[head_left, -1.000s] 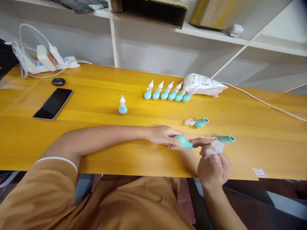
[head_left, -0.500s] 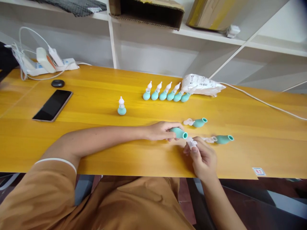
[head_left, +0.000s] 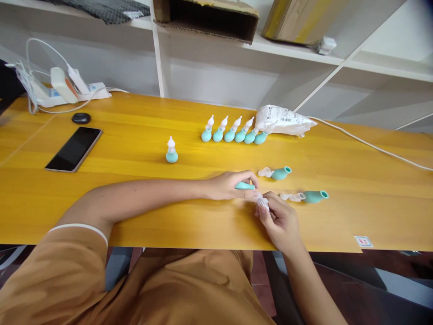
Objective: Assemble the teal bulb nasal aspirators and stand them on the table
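On the yellow wooden table, a flat black phone lies at left; above centre, six round teal bulbs with whitish nozzles form a row ending before a crumpled white plastic parcel; two open-necked teal bulbs lie right of centre.

Shows wood grain with light gloss on bench. Reads matt, smooth, rubbery on held teal bulb; translucent, plastic-looking on held nozzle. Looks glossy, glass-like on phone, crinkled plastic on bag, rough-edged cardboard on open box, matt cloth on shirt.
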The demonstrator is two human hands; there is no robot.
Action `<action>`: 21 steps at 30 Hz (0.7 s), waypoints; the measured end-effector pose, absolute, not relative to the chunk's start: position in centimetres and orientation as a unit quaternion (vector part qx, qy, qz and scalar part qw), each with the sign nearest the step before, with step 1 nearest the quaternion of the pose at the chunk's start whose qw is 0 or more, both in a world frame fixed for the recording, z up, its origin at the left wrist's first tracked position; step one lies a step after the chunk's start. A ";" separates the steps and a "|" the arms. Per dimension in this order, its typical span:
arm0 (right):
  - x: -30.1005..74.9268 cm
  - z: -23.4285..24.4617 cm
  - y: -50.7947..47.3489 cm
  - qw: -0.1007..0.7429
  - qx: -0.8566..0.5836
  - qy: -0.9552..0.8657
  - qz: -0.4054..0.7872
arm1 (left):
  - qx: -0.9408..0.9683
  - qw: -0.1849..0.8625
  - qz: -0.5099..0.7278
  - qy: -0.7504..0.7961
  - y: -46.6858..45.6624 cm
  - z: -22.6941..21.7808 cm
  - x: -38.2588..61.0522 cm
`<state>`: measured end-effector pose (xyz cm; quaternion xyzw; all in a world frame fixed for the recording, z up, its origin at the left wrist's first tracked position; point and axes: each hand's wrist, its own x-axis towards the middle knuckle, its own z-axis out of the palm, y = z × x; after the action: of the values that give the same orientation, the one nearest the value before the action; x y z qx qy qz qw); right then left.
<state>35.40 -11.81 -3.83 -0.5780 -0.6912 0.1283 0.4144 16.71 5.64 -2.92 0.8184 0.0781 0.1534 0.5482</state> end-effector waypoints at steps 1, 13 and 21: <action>35.4 -3.9 -11.8 0.415 -0.579 -0.690 0.130 | 0.819 0.547 0.149 0.083 5.6 -2.9 16.7; 35.7 -5.2 -12.5 0.449 -0.648 -0.588 0.183 | 0.849 0.501 0.122 0.113 5.3 -2.7 16.8; 35.7 -5.4 -12.3 0.469 -0.642 -0.589 0.141 | 0.850 0.498 0.112 0.131 5.0 -2.3 16.7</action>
<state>35.74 -12.32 -5.41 -0.6423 -0.5894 0.1412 0.4691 16.73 5.01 -2.28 0.8496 0.1309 0.1120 0.4984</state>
